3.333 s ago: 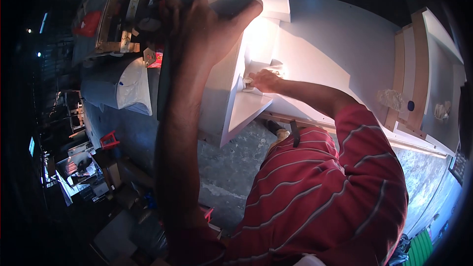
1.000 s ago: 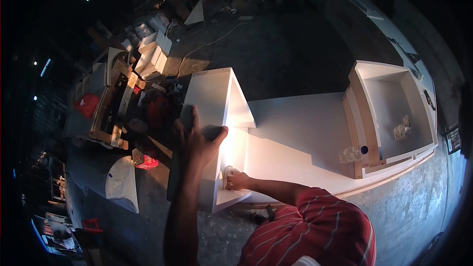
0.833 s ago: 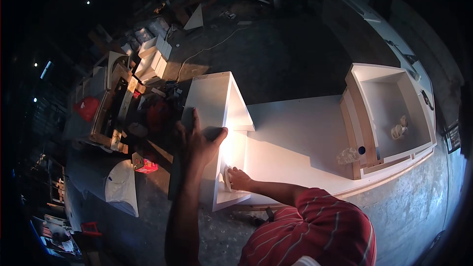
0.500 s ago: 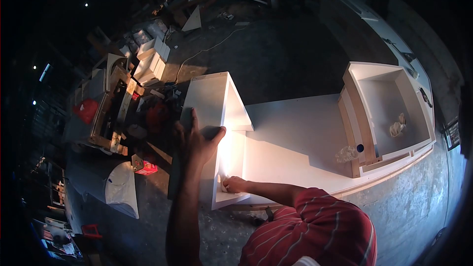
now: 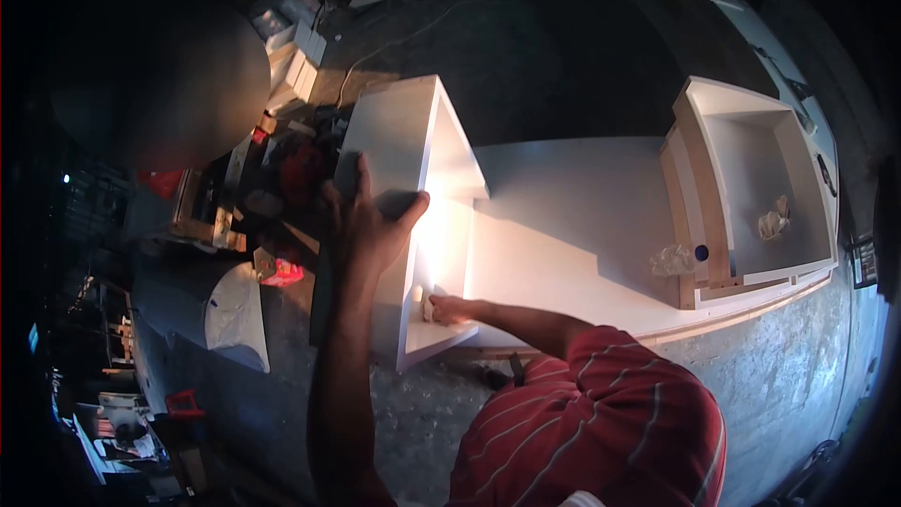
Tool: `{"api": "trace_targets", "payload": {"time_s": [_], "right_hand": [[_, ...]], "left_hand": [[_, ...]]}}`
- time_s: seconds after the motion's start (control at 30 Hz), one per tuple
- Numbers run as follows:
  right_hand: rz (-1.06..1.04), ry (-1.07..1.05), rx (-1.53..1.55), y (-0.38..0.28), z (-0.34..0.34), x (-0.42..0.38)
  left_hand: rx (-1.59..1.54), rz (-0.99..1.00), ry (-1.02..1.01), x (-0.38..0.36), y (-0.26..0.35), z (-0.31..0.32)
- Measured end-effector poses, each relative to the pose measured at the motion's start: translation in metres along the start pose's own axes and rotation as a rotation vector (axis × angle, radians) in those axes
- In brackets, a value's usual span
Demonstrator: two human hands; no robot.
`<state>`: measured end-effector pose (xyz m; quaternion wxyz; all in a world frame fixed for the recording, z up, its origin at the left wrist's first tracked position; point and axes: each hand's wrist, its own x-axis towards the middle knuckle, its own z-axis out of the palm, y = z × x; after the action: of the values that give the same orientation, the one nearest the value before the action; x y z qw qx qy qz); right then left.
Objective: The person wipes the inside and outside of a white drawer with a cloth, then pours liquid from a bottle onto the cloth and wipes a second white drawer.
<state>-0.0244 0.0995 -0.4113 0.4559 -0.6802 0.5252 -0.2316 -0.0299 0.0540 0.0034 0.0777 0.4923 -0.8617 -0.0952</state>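
Observation:
My left hand point(image 5: 371, 230) lies spread against the outer side of a white open-fronted box point(image 5: 387, 145), with its thumb at the front edge. Inside the lower part of that box, my right hand point(image 5: 449, 310) has its fingers drawn together by the inner wall. A small pale item point(image 5: 428, 308) shows at those fingertips, too small and bright to name. Strong light falls on the inner panel above my right hand. The box stands at the left end of a long white panel point(image 5: 563, 216).
A second white box point(image 5: 760, 150) with crumpled material point(image 5: 774, 221) inside stands at the panel's right end. Clear crumpled plastic point(image 5: 671, 261) lies beside it. A red carton point(image 5: 278, 268) and a curved white piece point(image 5: 236, 319) are at left. A dark blurred shape point(image 5: 178, 84) covers the upper left.
The view has tilted, so the boxes and panel appear higher. A dark blurred shape has come into the upper left. Both hands keep nearly the same places on the box.

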Motion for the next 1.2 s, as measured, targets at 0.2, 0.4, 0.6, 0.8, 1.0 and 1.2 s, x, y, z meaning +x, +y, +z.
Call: {"api": "trace_targets", "payload": {"time_s": [0.2,0.4,0.6,0.8,1.0,1.2], "right_hand": [[0.148,-0.033,0.636,-0.027,-0.022,-0.023],[-0.143,0.016,-0.098,-0.024,-0.023,-0.013],[0.031,0.059,0.637,-0.112,-0.067,-0.048],[-0.318,-0.154,0.671,-0.219,-0.116,-0.095],[-0.123,-0.159,0.492,-0.140,-0.086,-0.088],[-0.294,-0.016,0.493,-0.099,-0.052,-0.078]], "left_hand": [[0.008,0.134,0.044,0.008,-0.007,0.005],[0.104,0.251,0.147,0.014,-0.021,0.017],[-0.074,0.417,0.015,0.012,-0.012,0.002],[0.119,-0.062,-0.010,-0.003,0.010,-0.006],[0.095,-0.024,0.000,-0.001,0.010,-0.008],[0.455,0.833,0.286,0.018,-0.035,0.011]]}}
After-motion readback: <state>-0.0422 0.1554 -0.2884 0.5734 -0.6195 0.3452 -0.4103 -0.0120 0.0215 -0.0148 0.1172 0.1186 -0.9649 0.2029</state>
